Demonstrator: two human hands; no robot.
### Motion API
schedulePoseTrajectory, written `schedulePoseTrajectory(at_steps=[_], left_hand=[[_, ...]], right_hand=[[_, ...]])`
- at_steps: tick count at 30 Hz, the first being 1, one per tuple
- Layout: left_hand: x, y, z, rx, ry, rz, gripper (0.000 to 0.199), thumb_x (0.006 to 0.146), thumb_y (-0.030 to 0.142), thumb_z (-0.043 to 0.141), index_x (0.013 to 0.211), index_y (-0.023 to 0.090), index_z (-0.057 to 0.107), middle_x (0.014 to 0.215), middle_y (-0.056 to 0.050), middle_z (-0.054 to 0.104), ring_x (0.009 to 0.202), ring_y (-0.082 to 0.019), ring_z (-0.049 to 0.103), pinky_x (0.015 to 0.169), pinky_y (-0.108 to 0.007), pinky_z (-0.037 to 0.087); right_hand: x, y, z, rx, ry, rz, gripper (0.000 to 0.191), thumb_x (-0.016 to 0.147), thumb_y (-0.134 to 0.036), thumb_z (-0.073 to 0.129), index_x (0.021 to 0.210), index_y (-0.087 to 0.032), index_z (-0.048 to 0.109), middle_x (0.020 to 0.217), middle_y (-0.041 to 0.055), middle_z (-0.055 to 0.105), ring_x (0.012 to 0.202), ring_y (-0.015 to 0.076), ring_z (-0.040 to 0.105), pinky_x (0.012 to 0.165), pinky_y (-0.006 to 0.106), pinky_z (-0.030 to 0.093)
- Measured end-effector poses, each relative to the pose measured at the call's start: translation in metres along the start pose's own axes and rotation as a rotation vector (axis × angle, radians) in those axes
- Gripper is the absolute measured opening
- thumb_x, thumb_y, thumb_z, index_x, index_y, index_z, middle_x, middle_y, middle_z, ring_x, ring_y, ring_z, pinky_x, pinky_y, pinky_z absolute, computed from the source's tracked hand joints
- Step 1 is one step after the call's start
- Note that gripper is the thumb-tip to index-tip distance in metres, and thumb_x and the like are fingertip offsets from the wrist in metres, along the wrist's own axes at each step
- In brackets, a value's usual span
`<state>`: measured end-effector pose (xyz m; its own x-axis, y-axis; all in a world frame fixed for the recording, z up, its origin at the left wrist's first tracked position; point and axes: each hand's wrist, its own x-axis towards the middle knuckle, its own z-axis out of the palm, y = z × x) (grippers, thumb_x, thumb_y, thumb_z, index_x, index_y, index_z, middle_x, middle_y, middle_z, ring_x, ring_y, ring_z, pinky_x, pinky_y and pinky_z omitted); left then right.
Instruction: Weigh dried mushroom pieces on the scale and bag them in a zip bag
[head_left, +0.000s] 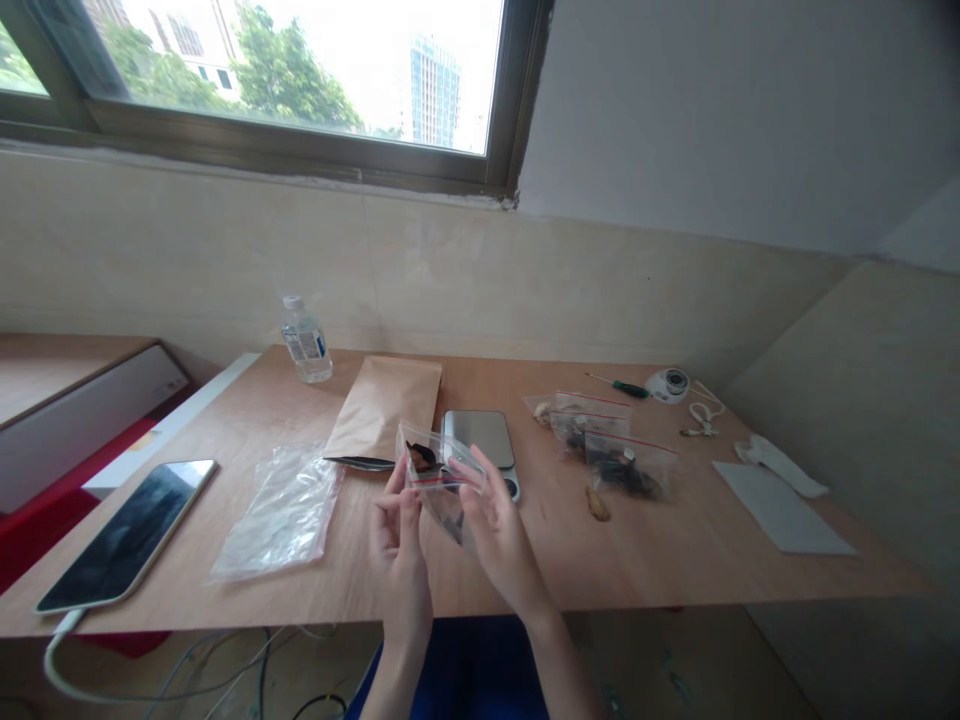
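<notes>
Both hands are raised over the wooden table, holding up a clear zip-top bag (439, 482) with a red-lined seal and dark pieces inside. My left hand (397, 530) grips the bag's left side, and my right hand (499, 530) pinches its right side. Just behind the bag stands a silver digital scale (478, 437), partly hidden by it and my right hand. A brown kraft paper bag (382, 408) lies flat to the left of the scale, with a dark metal utensil (360, 463) at its lower edge.
Further right lie several zip-top bags of dark pieces (606, 450) and a loose tan piece (598, 505). A screwdriver (619, 387), white dome device (667, 385), and grey sheet (784, 508) are beyond them. Left are a flattened plastic bag (276, 515), phone (125, 535), and water bottle (306, 340).
</notes>
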<state>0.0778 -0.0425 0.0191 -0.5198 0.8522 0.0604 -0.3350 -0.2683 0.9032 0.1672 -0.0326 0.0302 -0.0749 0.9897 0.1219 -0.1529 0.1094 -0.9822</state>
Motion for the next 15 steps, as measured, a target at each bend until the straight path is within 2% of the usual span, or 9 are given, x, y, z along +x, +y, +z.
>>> schedulePoseTrajectory(at_steps=[2,5,8,10,12,15], left_hand=[[0.002,-0.001,-0.002,0.058,-0.052,0.033,0.024,0.084,0.040,0.057,0.075,0.018,0.052,0.137,-0.008,0.049,0.129,-0.026,0.041,0.110,-0.046,0.028],[0.007,-0.004,-0.007,0.133,-0.063,0.102,0.020,0.081,0.037,0.061,0.087,0.019,0.055,0.140,-0.008,0.044,0.129,-0.025,0.041,0.109,-0.042,0.030],[0.015,-0.009,-0.014,0.191,-0.010,0.085,0.033,0.079,0.038,0.063,0.106,0.023,0.053,0.144,-0.007,0.039,0.128,-0.024,0.043,0.106,-0.039,0.035],[0.021,-0.014,-0.020,0.221,-0.034,0.024,0.042,0.079,0.040,0.063,0.116,0.024,0.050,0.142,-0.008,0.041,0.124,-0.024,0.047,0.101,-0.037,0.040],[0.026,-0.019,-0.025,0.234,-0.135,-0.025,0.042,0.081,0.042,0.060,0.117,0.022,0.053,0.128,-0.009,0.054,0.113,-0.023,0.055,0.093,-0.035,0.046],[0.031,-0.029,-0.028,0.251,-0.251,-0.048,0.032,0.082,0.042,0.058,0.101,0.017,0.062,0.096,-0.007,0.067,0.091,-0.021,0.063,0.081,-0.032,0.051]], right_hand=[[-0.002,-0.003,-0.001,-0.012,0.013,-0.030,0.046,0.092,-0.043,0.044,0.133,-0.022,0.044,0.128,0.0088,0.058,0.123,0.0207,0.051,0.105,0.037,0.040],[-0.003,-0.001,-0.007,-0.068,0.079,-0.073,0.042,0.093,-0.046,0.041,0.124,-0.021,0.055,0.124,0.0079,0.062,0.118,0.0217,0.055,0.103,0.037,0.042],[-0.002,0.008,-0.018,-0.153,0.146,-0.102,0.043,0.093,-0.048,0.038,0.114,-0.019,0.063,0.116,0.0090,0.066,0.109,0.0227,0.061,0.096,0.036,0.047],[-0.002,0.017,-0.028,-0.182,0.156,-0.107,0.046,0.094,-0.050,0.035,0.111,-0.019,0.064,0.110,0.0094,0.068,0.102,0.0224,0.064,0.089,0.035,0.051],[0.000,0.030,-0.039,-0.216,0.162,-0.118,0.047,0.094,-0.051,0.033,0.108,-0.020,0.065,0.106,0.0093,0.069,0.096,0.0218,0.066,0.085,0.033,0.052],[0.003,0.053,-0.054,-0.272,0.212,-0.153,0.050,0.093,-0.054,0.032,0.098,-0.019,0.068,0.096,0.0093,0.072,0.090,0.0218,0.067,0.082,0.033,0.051]])
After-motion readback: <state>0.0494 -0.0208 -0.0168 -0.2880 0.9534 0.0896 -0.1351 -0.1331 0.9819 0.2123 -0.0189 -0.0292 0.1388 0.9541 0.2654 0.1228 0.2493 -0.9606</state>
